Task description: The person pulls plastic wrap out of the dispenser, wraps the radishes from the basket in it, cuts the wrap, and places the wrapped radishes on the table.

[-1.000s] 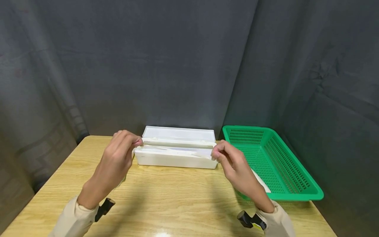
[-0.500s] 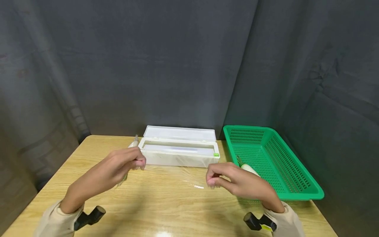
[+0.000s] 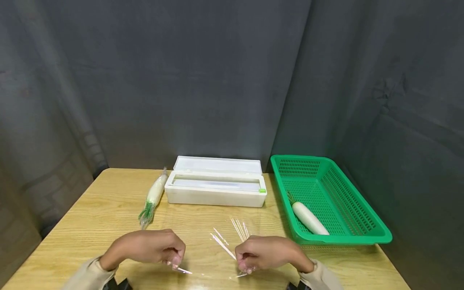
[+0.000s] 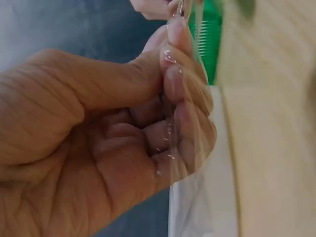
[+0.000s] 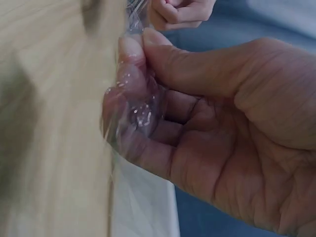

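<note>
Film (image 3: 222, 243), clear and streaked with reflections, spans the space between the two hands in the head view, low over the desk (image 3: 108, 213). The left hand (image 3: 152, 246) is at its nine o'clock and the right hand (image 3: 266, 253) at its three o'clock; they are apart, each with curled fingers pinching an edge of the film. At twelve o'clock from the film stands a long white box (image 3: 215, 198), its lid (image 3: 217, 164) tipped back and a small green tab (image 3: 262, 190) at the four o'clock end of its opening. At ten o'clock lies a wrapped radish (image 3: 156, 191), leaf end pointing to seven. At two o'clock sits a green basket (image 3: 364, 239), with a bare radish (image 3: 309, 218) in its eight o'clock part, leaves pointing to eleven. A dark curtain (image 3: 217, 80) hangs behind.

In the left wrist view, the thumb (image 4: 118, 81) presses towards the forefinger, and the film drapes over the other curled fingers. The right hand shows at twelve o'clock, part of the basket at one.

In the right wrist view, thumb and forefinger pinch the film, which bunches shinily across the fingers. The left hand shows at twelve o'clock.
</note>
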`<state>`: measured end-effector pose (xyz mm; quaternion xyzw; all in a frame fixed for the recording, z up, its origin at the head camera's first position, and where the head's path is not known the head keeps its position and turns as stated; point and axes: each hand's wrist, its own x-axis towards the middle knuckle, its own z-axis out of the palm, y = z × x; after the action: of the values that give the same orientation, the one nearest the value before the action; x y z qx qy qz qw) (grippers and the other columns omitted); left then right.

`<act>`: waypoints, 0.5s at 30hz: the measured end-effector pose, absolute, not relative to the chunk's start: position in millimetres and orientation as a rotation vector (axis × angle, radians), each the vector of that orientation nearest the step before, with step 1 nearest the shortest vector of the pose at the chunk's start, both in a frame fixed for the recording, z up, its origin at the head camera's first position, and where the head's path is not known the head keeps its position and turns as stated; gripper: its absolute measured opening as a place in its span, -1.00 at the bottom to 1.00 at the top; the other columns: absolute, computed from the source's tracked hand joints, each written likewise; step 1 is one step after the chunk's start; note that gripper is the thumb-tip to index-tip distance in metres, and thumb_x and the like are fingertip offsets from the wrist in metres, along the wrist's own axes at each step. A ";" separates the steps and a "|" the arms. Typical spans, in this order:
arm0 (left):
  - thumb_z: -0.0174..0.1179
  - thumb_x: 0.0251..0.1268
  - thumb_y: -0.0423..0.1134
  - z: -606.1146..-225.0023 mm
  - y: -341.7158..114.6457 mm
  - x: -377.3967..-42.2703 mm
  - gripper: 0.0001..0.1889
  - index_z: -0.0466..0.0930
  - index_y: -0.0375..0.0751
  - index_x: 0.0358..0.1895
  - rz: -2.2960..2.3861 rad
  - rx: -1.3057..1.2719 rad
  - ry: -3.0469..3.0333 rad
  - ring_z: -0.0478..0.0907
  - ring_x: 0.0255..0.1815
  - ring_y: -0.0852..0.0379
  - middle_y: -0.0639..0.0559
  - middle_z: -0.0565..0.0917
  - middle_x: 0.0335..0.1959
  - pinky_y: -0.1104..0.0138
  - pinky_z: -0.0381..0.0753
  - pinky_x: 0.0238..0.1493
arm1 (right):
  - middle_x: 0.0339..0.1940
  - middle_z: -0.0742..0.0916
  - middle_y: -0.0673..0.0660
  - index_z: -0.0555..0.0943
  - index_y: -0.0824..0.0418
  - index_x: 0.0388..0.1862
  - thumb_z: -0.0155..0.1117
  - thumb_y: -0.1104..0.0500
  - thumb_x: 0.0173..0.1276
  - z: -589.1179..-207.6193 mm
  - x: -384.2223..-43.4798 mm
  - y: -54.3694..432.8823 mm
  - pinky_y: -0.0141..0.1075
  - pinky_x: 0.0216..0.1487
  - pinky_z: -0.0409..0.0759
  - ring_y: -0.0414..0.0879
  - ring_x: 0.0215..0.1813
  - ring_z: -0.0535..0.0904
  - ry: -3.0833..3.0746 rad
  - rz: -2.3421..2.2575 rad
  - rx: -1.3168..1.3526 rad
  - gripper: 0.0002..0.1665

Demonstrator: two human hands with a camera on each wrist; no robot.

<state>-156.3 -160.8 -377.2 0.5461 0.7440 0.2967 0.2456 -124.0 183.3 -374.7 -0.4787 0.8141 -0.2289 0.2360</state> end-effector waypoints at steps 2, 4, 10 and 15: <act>0.10 0.58 -0.40 -385.5 -158.8 -157.2 -0.74 0.61 -0.22 -0.39 0.797 1.475 2.028 0.28 -0.49 0.57 0.17 0.55 -0.54 0.57 0.44 -0.46 | -0.48 0.57 -0.18 0.56 0.19 -0.37 0.24 0.26 0.57 -381.8 -125.3 182.9 -0.62 -0.37 0.45 -0.54 -0.41 0.32 2.248 -0.598 -1.287 -0.78; 0.11 0.56 -0.42 -392.0 -157.9 -158.1 -0.75 0.62 -0.22 -0.40 0.783 1.463 2.040 0.28 -0.50 0.57 0.17 0.59 -0.54 0.58 0.44 -0.47 | -0.47 0.61 -0.16 0.59 0.20 -0.35 0.24 0.25 0.56 -387.8 -127.3 182.4 -0.62 -0.36 0.47 -0.54 -0.41 0.34 2.254 -0.583 -1.268 -0.80; 0.14 0.51 -0.44 -409.7 -153.2 -159.9 -0.75 0.62 -0.27 -0.43 0.766 1.456 2.052 0.27 -0.53 0.58 0.12 0.61 -0.56 0.60 0.45 -0.47 | -0.46 0.70 -0.14 0.65 0.19 -0.32 0.27 0.25 0.54 -400.5 -131.3 180.6 -0.60 -0.29 0.53 -0.55 -0.41 0.40 2.273 -0.565 -1.202 -0.84; 0.15 0.48 -0.50 -420.3 -148.0 -158.9 -0.73 0.60 -0.27 -0.47 0.754 1.448 2.100 0.26 -0.54 0.57 0.15 0.60 -0.56 0.59 0.43 -0.49 | -0.51 0.64 -0.16 0.66 0.17 -0.38 0.30 0.34 0.50 -407.5 -132.4 179.1 -0.62 -0.31 0.47 -0.53 -0.43 0.35 2.289 -0.543 -1.218 -0.80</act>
<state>-158.9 -148.0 -420.3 0.5286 0.7667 0.2752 0.2388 -132.4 179.1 -407.5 -0.4460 0.8380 -0.1987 0.2437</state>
